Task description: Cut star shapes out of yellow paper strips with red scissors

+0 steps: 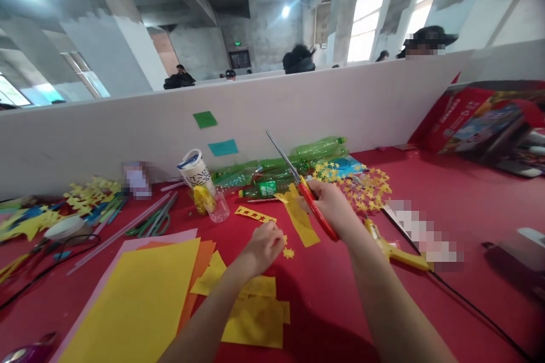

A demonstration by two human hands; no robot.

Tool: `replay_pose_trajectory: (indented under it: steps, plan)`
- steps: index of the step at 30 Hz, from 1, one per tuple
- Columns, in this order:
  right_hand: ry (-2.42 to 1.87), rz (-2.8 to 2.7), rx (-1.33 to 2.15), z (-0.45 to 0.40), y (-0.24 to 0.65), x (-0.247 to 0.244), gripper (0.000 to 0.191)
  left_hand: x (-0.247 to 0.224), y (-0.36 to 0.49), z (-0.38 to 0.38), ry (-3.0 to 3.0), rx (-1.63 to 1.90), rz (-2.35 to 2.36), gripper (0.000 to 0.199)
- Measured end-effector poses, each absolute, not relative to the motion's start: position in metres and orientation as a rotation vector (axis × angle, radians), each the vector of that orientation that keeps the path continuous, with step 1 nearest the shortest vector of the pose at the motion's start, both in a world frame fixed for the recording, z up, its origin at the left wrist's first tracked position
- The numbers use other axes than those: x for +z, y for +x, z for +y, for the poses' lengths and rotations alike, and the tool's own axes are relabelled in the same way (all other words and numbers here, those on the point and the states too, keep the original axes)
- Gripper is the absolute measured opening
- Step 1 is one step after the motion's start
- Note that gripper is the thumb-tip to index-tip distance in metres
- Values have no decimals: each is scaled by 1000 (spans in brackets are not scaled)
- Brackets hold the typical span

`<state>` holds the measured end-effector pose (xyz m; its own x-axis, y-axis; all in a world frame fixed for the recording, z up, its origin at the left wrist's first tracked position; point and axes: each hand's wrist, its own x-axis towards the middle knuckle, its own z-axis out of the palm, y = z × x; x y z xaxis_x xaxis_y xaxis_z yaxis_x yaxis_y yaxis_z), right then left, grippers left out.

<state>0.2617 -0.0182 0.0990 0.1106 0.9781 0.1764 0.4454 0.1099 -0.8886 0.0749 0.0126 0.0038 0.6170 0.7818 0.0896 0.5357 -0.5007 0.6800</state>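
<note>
My right hand [326,204] is closed around the red handles of a pair of scissors [315,211], whose blades point up and away to the left. Beneath it, a yellow strip [303,221] lies on the red table. My left hand [266,243] has its fingers curled together, just below a yellow strip with star-shaped holes [255,215]; what it holds, if anything, is hidden. Small yellow stars [288,253] lie just right of my left hand. Several yellow pieces [253,320] are spread under and beside my left forearm.
Yellow sheets [136,295] lie at the left, with green-handled scissors [157,221] behind. Green bottles [315,150] and a white cup [196,172] stand or lie near the partition [128,130]. A yellow glue gun [400,255] lies right of my forearm.
</note>
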Motion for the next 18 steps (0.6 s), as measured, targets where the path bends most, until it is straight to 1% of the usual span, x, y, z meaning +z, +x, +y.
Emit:
replay_pose_trajectory:
  steps: [4, 10, 14, 18]
  plan:
    - [-1469, -1500, 695, -20, 264, 102, 21, -21, 88, 9, 2440, 299, 1074, 29]
    - [-1473, -1514, 640, -22, 264, 105, 25, -25, 92, 16, 2563, 108, 1108, 32]
    - [-1454, -1510, 643, -22, 265, 104, 25, -20, 91, 21, 2537, 97, 1127, 31]
    - [-1408, -1484, 671, -22, 264, 103, 23, -11, 92, 28, 2450, 222, 1142, 27]
